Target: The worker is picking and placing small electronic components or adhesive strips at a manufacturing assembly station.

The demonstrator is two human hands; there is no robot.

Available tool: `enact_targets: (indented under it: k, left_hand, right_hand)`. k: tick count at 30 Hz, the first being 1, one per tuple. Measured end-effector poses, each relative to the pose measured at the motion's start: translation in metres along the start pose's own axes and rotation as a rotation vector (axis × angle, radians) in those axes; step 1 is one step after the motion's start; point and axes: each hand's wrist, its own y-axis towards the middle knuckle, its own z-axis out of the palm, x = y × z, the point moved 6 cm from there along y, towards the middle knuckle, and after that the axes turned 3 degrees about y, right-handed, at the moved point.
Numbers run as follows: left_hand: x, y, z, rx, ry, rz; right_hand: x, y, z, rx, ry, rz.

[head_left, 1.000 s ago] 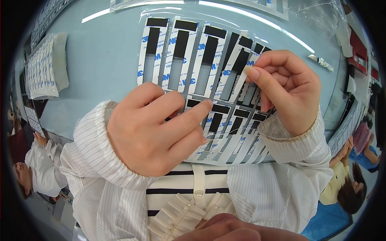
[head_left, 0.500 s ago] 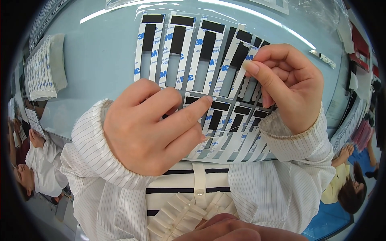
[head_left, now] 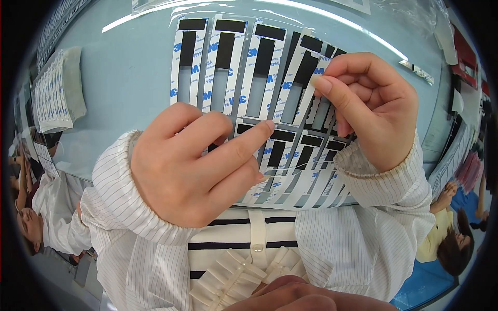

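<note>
My right hand [head_left: 368, 103] pinches the upper right edge of a white adhesive strip [head_left: 287, 99] with blue print between thumb and forefinger. This strip tilts over a black T-shaped piece, at the right of a row of similar white-framed pieces [head_left: 224, 57]. My left hand [head_left: 194, 160] lies palm down over the nearer part of the row. Its index finger stretches to the strip's lower end and touches there, with the thumb apart from it and the other fingers curled under. Beneath lie shorter black-and-white pieces [head_left: 277, 153], partly hidden by my hands.
At the far left, a stack of printed adhesive sheets [head_left: 54, 93] rests on the pale blue-grey table [head_left: 124, 78]. A small silvery roll [head_left: 416, 71] lies at the right, and clear plastic wrapping [head_left: 410, 18] at the back right. Other people sit at both sides.
The row of strips has shifted slightly to the left in view. Both hands keep nearly the same pose, and the right hand still grips the strip's edge.
</note>
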Motion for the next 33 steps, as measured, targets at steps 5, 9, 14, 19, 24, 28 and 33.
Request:
enact_targets:
  k: [5, 9, 14, 19, 24, 28, 33]
  left_hand:
    - [-0.002, 0.001, 0.003, 0.014, 0.006, 0.005]
    - [-0.001, 0.001, 0.006, 0.036, 0.055, 0.025]
    - [-0.003, 0.004, 0.005, 0.039, 0.082, 0.026]
    - [-0.004, 0.003, 0.007, 0.051, 0.095, 0.049]
    - [-0.004, 0.001, 0.010, 0.065, 0.109, 0.086]
    - [-0.005, 0.001, 0.012, 0.074, 0.119, 0.111]
    - [-0.005, 0.000, 0.015, 0.076, 0.105, 0.115]
  right_hand:
    - [-0.001, -0.001, -0.001, 0.002, 0.025, 0.003]
    - [-0.001, -0.001, -0.001, 0.004, 0.009, -0.002]
    - [0.001, -0.001, -0.002, 0.000, 0.018, -0.003]
    - [0.001, -0.002, -0.002, -0.020, 0.002, -0.021]
    - [0.002, -0.004, -0.001, -0.031, -0.038, -0.055]
    - [0.002, -0.005, -0.001, -0.036, -0.062, -0.081]
    - [0.002, -0.006, -0.001, -0.043, -0.118, -0.108]
